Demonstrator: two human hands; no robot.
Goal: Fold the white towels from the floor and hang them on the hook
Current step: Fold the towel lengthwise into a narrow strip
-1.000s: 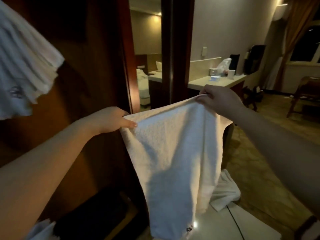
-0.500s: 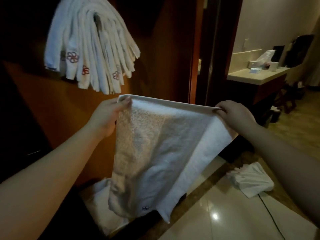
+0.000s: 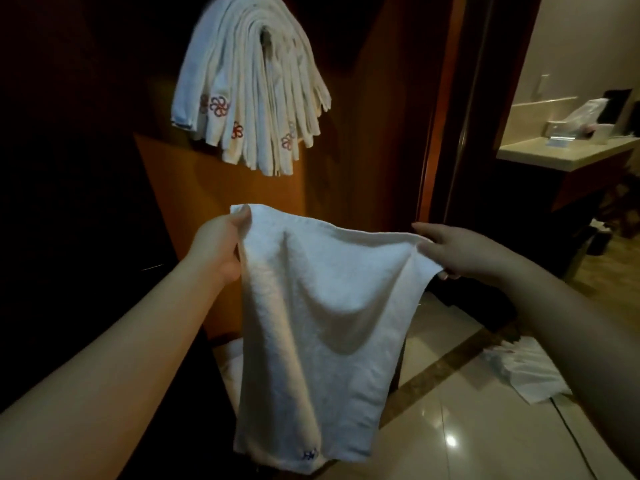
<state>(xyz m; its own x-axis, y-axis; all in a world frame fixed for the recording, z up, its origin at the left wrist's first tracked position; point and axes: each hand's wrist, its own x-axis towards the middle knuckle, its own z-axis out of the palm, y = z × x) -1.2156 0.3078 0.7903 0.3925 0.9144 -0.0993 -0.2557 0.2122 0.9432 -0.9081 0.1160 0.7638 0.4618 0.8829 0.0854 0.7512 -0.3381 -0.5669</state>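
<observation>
Hanging below both hands, a white towel point(image 3: 318, 327) is held up.
Its top-left corner is pinched by the left hand point(image 3: 221, 242); its top-right edge is gripped by the right hand point(image 3: 464, 251).

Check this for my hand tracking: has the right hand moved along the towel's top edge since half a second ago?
Yes. The right hand has come inward, nearer the left hand; the held towel now sags between them, below the hung towels.
</observation>
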